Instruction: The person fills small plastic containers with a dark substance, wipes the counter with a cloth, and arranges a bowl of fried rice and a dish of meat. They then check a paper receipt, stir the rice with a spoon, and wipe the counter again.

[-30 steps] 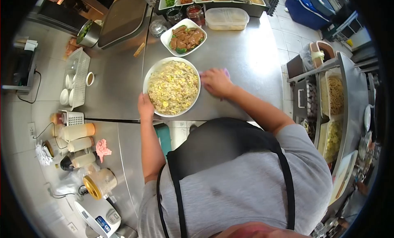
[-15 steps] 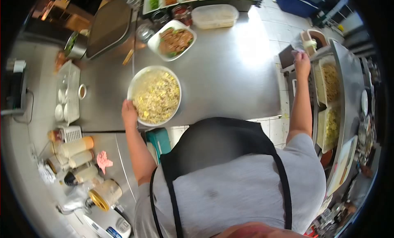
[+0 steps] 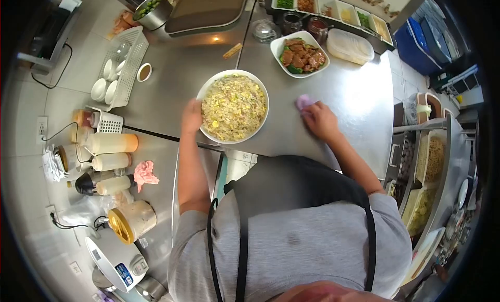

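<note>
A round white bowl (image 3: 208, 133) heaped with fried rice (image 3: 234, 107) stands on the steel table. My left hand (image 3: 192, 116) grips its left rim, the fingers partly hidden by the bowl. On the table to the right of the bowl, my right hand (image 3: 320, 120) is closed on a small purple cloth (image 3: 304, 101), which pokes out beyond the fingertips. Behind the cloth sits a square white bowl (image 3: 290, 72) of sliced meat with green leaves (image 3: 302, 56).
At the back are glass jars (image 3: 264, 31), a lidded plastic tub (image 3: 350, 46) and a row of topping trays (image 3: 330, 13). A white basket (image 3: 126, 86) with cups, squeeze bottles (image 3: 112, 143) and a pink cloth (image 3: 146, 174) lie left. Noodle bins (image 3: 430, 156) line the right shelf.
My right hand has come in from beside the right-hand shelf to the table, bringing the cloth. My left hand stays on the fried rice bowl. The camera view has turned.
</note>
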Available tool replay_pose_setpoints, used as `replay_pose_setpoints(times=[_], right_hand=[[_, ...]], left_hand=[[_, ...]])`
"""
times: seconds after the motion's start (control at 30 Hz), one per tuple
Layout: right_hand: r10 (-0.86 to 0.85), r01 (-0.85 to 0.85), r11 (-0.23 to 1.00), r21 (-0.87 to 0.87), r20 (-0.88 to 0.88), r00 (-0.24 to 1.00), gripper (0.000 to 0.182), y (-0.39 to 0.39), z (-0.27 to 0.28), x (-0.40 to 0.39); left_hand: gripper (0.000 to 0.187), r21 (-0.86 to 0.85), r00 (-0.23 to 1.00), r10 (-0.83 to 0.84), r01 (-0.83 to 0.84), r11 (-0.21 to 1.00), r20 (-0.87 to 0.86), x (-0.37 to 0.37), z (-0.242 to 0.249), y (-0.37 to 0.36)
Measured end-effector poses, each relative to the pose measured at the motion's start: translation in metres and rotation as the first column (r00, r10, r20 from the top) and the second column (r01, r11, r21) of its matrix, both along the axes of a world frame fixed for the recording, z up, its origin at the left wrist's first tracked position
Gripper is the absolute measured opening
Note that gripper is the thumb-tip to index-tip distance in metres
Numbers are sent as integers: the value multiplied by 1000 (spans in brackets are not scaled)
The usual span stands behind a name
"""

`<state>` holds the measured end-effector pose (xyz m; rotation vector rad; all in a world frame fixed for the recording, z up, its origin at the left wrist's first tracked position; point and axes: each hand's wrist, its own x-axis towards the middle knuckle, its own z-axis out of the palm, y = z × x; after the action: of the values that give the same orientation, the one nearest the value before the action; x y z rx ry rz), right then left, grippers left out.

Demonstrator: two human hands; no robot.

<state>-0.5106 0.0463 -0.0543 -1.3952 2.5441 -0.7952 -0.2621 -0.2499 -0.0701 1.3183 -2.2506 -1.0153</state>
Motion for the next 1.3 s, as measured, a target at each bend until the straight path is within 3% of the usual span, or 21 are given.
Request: replay_pose_setpoints(times=[0.07,0.17,0.23,0.3,0.37,0.47,0.6,0.73,0.8,0.83,0.87,0.9,0.97,1.0,1.1,1.3], right_hand=[[232,-246,967,73,160,960,14,-35,12,11],[324,-349,924,159,161,932,16,-104,15,15],[293,-292,956,27,-22,956,18,-147,20,9],[254,-259,962,-82,-72,965,22,-199,1,-4],[288,-311,949,-53,-256,923,27,-250,-39,-28],[126,-111,989,92,-170,977,29,-281,-8,-16],[224,-108,917,385,-271,936,28,-302,-11,-26],[127,-123,990,65,-58,990,23,-286,32,-61],[104,-143,977,-155,-239,966,19,-274,52,-103],[39,-76,976,-202,-183,982,16,-266,69,-121],[-70,46,988,-146,-166,984,15,-259,85,-141],[-47,-11,988,-156,-363,931,16,-256,79,-183],[-239,160,955,-250,-325,915,17,-239,101,-218],[-307,256,947,-195,-315,898,17,-235,112,-232],[-351,327,936,-129,-407,843,17,-233,133,-268],[-236,369,921,122,-579,781,20,-258,145,-282]], left_hand=[[37,-5,1000,18,-18,1000,-13,11,1,-12],[36,4,998,33,-33,999,-52,29,-2,-29],[36,23,995,44,-42,999,-85,30,-9,-33],[34,74,992,62,-54,996,-113,28,6,-30],[33,82,988,92,-83,993,-123,29,2,-33],[34,78,982,93,-81,994,-167,30,2,-34],[36,160,978,73,-42,986,-193,33,-9,-44],[36,294,954,115,-31,955,-275,29,-17,-55],[34,324,944,131,-28,946,-303,25,-13,-54],[32,315,942,136,-35,949,-306,24,-13,-54],[30,306,940,144,-45,951,-309,23,-13,-54],[30,339,937,147,-32,940,-318,23,-13,-54],[30,403,926,163,-14,915,-339,24,-16,-54],[29,400,927,165,-18,917,-336,24,-18,-54],[30,373,926,195,-65,926,-324,26,-23,-56],[36,322,943,211,-122,939,-258,30,-33,-57]])
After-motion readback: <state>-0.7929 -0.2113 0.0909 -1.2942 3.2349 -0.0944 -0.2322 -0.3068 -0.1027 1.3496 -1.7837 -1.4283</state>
